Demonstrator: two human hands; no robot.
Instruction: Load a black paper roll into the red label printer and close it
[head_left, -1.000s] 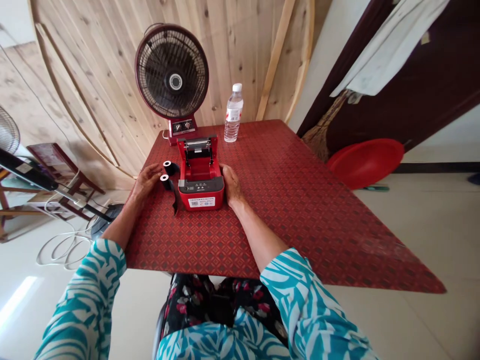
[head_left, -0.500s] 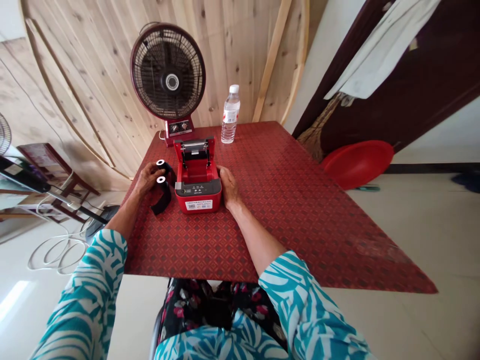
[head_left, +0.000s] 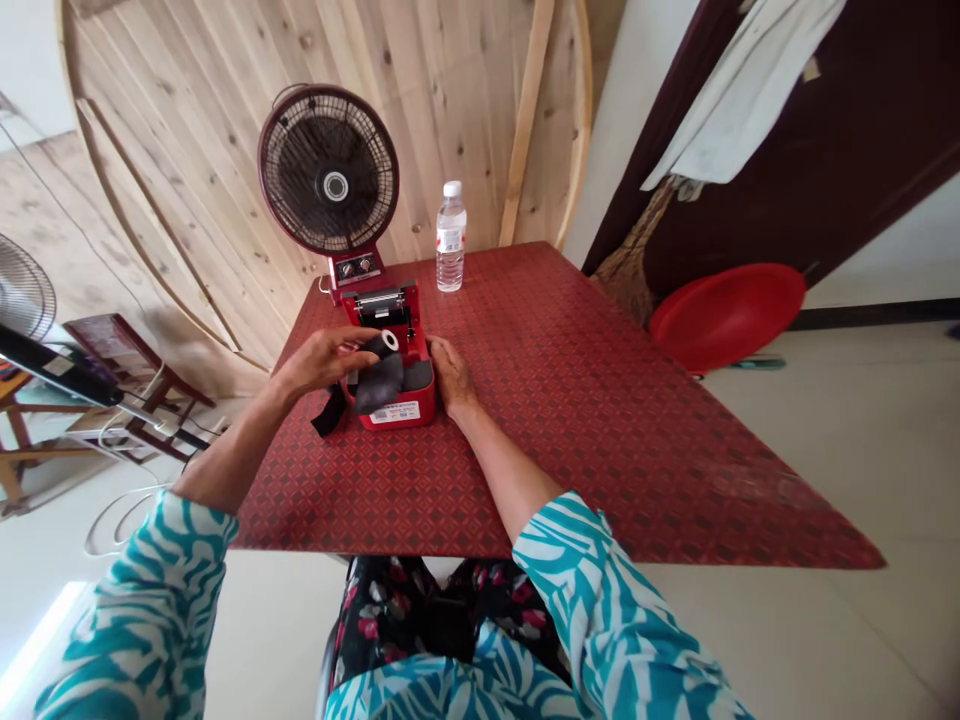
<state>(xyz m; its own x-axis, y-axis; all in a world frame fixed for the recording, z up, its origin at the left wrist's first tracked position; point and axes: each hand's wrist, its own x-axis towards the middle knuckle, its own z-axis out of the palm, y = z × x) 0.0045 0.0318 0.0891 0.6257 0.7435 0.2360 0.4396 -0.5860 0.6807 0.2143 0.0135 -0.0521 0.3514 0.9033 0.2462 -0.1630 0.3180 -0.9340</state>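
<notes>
A small red printer (head_left: 409,400) with its lid open stands on the red patterned table (head_left: 570,400). My left hand (head_left: 319,358) is closed on a black ribbon roll (head_left: 379,372) with a white core and holds it over the printer's open bay. A loose black strip of the ribbon (head_left: 328,412) trails down to the table at the printer's left. My right hand (head_left: 448,373) rests against the printer's right side, fingers curved along it.
A dark red table fan (head_left: 330,175) stands behind the printer, with a water bottle (head_left: 450,238) to its right. A round wooden tabletop (head_left: 187,150) leans on the wall behind. A red basin (head_left: 724,315) sits on the floor at right; cables and stools at left.
My left hand has lifted the ribbon roll off the table left of the printer and carried it right, over the open bay. My right hand has stayed on the printer's side.
</notes>
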